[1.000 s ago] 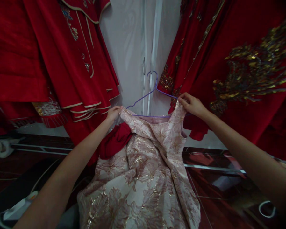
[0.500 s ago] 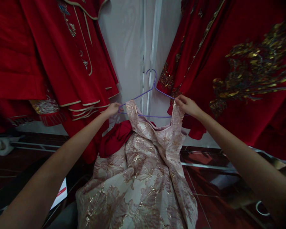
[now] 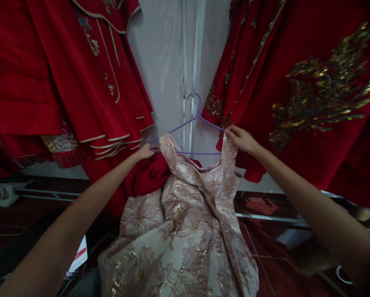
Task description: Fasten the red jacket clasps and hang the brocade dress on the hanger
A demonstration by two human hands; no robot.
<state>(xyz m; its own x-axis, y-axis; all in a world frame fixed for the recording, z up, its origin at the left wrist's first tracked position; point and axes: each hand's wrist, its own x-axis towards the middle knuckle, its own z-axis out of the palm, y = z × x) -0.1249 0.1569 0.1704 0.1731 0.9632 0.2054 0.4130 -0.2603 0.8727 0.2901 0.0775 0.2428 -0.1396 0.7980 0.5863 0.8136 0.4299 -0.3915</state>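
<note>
A pale pink dress [image 3: 185,231] with gold floral brocade hangs by its two straps on a thin purple wire hanger [image 3: 189,123], spreading down toward me. My left hand [image 3: 145,152] grips the hanger's left end beside the left strap, fingers closed. My right hand [image 3: 240,138] pinches the right strap at the hanger's right end. A piece of red cloth [image 3: 148,175] lies bunched just under my left hand, behind the dress.
Red garments with cream piping [image 3: 80,82] hang at the left. Red robes with gold embroidery [image 3: 311,90] hang at the right. A white wall [image 3: 169,62] with vertical rails shows between them. The floor [image 3: 280,239] is dark glossy red tile.
The left strap has gone onto the hanger, so the dress now hangs from both straps. My left hand has shifted from the fabric to the hanger's left end and dropped slightly.
</note>
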